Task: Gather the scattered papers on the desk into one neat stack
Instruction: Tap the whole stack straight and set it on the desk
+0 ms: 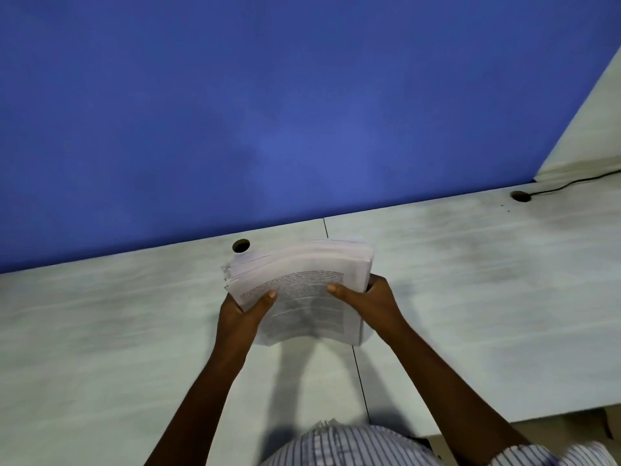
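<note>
From the head camera, looking down, I am holding the stack of papers (pixel 302 290) over the pale desk (pixel 470 297), just in front of the blue partition (pixel 268 112) and beside a round cable hole (pixel 241 245). My left hand (pixel 242 314) is gripping its left side and my right hand (pixel 373 301) its right, thumbs on the printed top sheet, fingers hidden underneath. The stack is bowing upward between them, its near edge raised. Whether the far edge is touching the desk I cannot tell. The left corner is looking ragged, with sheets fanning out of line. I am judging that squeezing harder would bow the stack further and let the middle sheets slide out, while loosening either thumb could spill the top pages. Tapping it down on the cable hole would catch a corner.
</note>
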`<state>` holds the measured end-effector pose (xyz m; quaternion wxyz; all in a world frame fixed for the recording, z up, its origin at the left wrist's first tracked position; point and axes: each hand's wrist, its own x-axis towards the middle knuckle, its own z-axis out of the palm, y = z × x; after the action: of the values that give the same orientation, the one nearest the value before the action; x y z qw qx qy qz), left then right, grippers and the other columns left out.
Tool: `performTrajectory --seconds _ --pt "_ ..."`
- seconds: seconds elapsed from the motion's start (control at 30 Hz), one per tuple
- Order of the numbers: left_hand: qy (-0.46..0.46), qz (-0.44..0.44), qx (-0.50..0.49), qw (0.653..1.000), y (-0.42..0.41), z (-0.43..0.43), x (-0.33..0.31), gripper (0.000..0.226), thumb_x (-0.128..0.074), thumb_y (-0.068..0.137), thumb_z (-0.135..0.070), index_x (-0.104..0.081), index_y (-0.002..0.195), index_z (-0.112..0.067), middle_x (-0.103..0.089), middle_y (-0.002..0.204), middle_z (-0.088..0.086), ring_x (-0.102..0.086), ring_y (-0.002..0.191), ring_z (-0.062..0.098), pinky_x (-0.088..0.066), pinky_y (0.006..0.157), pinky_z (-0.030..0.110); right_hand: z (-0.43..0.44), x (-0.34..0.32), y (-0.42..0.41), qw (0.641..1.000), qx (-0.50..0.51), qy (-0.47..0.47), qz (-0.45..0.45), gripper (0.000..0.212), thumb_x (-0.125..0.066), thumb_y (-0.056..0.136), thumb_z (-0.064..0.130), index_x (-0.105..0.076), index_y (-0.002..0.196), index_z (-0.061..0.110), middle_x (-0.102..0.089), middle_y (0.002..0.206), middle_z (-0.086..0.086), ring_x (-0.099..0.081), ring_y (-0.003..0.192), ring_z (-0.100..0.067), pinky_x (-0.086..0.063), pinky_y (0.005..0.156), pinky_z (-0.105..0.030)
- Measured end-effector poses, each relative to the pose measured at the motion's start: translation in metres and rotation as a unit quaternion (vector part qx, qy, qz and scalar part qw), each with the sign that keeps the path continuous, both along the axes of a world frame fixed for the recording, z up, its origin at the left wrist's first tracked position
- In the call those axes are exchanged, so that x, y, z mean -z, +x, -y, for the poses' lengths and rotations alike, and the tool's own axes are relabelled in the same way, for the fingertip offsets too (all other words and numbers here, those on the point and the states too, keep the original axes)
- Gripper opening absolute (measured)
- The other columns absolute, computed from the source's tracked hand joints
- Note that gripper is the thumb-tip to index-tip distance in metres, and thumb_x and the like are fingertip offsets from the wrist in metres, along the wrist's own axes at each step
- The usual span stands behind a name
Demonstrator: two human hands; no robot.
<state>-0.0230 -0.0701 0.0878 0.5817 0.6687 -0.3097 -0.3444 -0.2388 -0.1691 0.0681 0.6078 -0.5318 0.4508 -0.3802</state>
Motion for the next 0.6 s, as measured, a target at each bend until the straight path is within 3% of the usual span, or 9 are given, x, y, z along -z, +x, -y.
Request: performTrajectory --seconds 0.07,0.17,0.23,0.33,0.47,0.6 --pt "0.000 0.009 0.000 1.000 0.004 0.008 -0.004 0.059 -0.080 0.079 -0.018 -0.055 0.134 -0.020 -0.068 0.121 -0.003 -0.065 0.111 0.015 -0.054 0.087 0.025 0.005 -0.004 0.000 1.000 0.002 -0.010 0.002 0.028 -0.087 0.071 0.030 -0.072 0.095 0.028 -0.076 0.089 0.013 -0.072 0.084 -0.006 -0.055 0.067 -0.018" --pt "0.013 0.022 0.014 1.000 0.001 0.017 -0.010 0.073 -0.084 0.072 -0.036 -0.052 0.137 -0.021 -0.066 0.126 -0.002 -0.063 0.113 0.019 -0.054 0.093 0.036 0.005 -0.005 0.008 1.000 0.001 -0.026 0.008 0.038 -0.088 0.069 0.030 -0.068 0.102 0.031 -0.073 0.092 0.019 -0.070 0.086 0.001 -0.055 0.065 -0.015" --pt "0.020 0.034 0.026 0.999 0.002 0.020 -0.011 0.062 -0.080 0.077 -0.033 -0.055 0.133 -0.022 -0.066 0.124 -0.003 -0.063 0.112 0.019 -0.053 0.095 0.039 0.008 -0.005 0.009 0.999 0.002 -0.029 0.014 0.044 -0.087 0.068 0.033 -0.065 0.106 0.033 -0.072 0.098 0.019 -0.070 0.090 -0.002 -0.056 0.069 -0.017" --pt "0.009 0.026 0.021 0.999 0.010 0.025 -0.016 0.034 -0.071 0.088 -0.016 -0.059 0.118 -0.029 -0.068 0.109 -0.014 -0.063 0.106 0.010 -0.049 0.089 0.033 0.015 -0.005 0.005 0.999 0.019 -0.029 0.010 0.055 -0.087 0.070 0.036 -0.061 0.118 0.030 -0.070 0.108 0.014 -0.068 0.097 -0.008 -0.057 0.078 -0.026" --pt "0.032 0.056 0.044 0.997 0.009 0.031 -0.021 0.039 -0.071 0.089 -0.019 -0.057 0.123 -0.030 -0.066 0.114 -0.009 -0.062 0.104 0.012 -0.048 0.085 0.030 0.008 -0.001 0.007 1.000 -0.007 -0.018 -0.017 0.030 -0.085 0.074 0.030 -0.069 0.099 0.033 -0.072 0.090 0.022 -0.070 0.086 0.000 -0.055 0.065 -0.014" --pt "0.049 0.091 0.022 0.994 0.018 0.031 -0.037 0.042 -0.073 0.086 -0.016 -0.057 0.124 -0.025 -0.064 0.121 -0.002 -0.061 0.111 0.024 -0.049 0.090 0.037 0.004 0.000 0.006 0.999 -0.009 -0.019 -0.039 0.032 -0.085 0.075 0.030 -0.069 0.103 0.030 -0.072 0.098 0.013 -0.070 0.094 -0.010 -0.057 0.073 -0.021"
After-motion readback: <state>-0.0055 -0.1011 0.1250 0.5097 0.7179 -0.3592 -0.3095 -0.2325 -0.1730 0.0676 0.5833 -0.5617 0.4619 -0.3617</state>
